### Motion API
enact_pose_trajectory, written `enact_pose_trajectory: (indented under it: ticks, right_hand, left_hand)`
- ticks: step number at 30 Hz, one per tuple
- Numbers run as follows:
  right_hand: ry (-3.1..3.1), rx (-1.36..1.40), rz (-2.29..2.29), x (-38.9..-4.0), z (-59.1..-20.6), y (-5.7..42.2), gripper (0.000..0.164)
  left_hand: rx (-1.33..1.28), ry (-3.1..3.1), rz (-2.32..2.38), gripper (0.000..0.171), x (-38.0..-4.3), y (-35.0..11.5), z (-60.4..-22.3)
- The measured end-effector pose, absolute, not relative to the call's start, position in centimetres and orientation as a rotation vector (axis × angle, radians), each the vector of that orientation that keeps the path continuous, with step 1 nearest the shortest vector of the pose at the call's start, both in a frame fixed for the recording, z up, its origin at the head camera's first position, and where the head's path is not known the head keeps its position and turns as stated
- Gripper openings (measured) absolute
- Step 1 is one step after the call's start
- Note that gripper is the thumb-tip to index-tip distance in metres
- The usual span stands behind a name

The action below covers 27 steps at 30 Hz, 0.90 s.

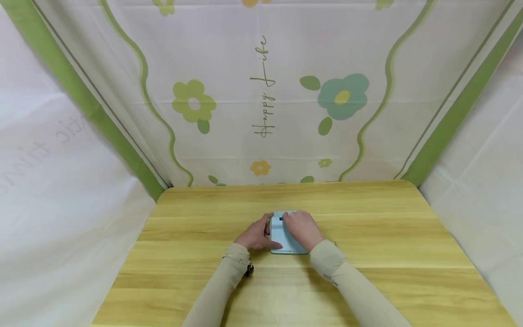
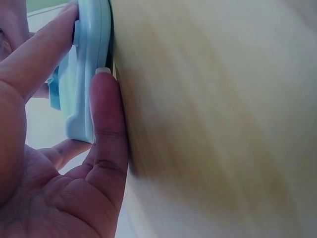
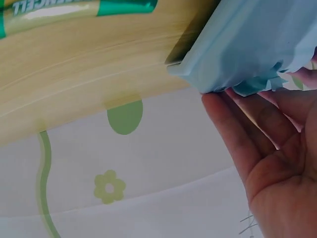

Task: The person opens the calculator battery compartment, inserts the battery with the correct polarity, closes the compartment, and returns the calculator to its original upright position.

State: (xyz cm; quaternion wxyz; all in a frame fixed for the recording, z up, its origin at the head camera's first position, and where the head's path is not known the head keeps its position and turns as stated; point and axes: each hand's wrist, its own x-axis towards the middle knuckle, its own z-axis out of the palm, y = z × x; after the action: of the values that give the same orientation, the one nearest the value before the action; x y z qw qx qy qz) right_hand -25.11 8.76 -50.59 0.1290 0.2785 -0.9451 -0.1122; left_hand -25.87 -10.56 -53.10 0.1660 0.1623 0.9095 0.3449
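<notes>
A flat light-blue case (image 1: 288, 238) lies on the wooden table in the head view. My left hand (image 1: 257, 234) grips its left side, thumb over the near left corner and fingers along the edge. In the left wrist view those fingers press against the case's rim (image 2: 101, 34). My right hand (image 1: 304, 229) is curled over the case's upper right, by a small dark slot (image 1: 281, 219). A teal flap-like piece (image 3: 255, 85) stands out from the case in the right wrist view, at my right fingertips; the thumb's grip on it is largely hidden.
A green and gold battery (image 3: 79, 14) lies on the table in the right wrist view. The wooden table (image 1: 196, 272) ends at a printed flower curtain (image 1: 229, 145) behind, with white cloth walls (image 1: 486, 172) on both sides.
</notes>
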Motion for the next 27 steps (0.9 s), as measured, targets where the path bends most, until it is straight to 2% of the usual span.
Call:
enact_pose_trajectory:
  ticks: [5,15,22,27]
  right_hand:
    - [-2.773,0.853,-0.304,-25.4,-50.2,9.2,0.015]
    - [-2.814,0.92,-0.181,-26.8,-49.9,10.1,0.013]
    - [-2.807,0.969,-0.201,-27.1,-49.8,10.1,0.023]
    - [-2.829,0.979,-0.173,-27.3,-49.6,10.0,0.017]
  left_hand:
    - [0.458,2.596,0.976,0.11,-25.9,-10.6,-53.1]
    - [0.46,2.582,0.981,0.11,-25.9,-10.6,-53.3]
    - [0.477,2.578,0.991,0.109,-26.0,-10.7,-53.2]
    - [0.466,2.57,0.997,0.109,-26.0,-10.7,-53.1]
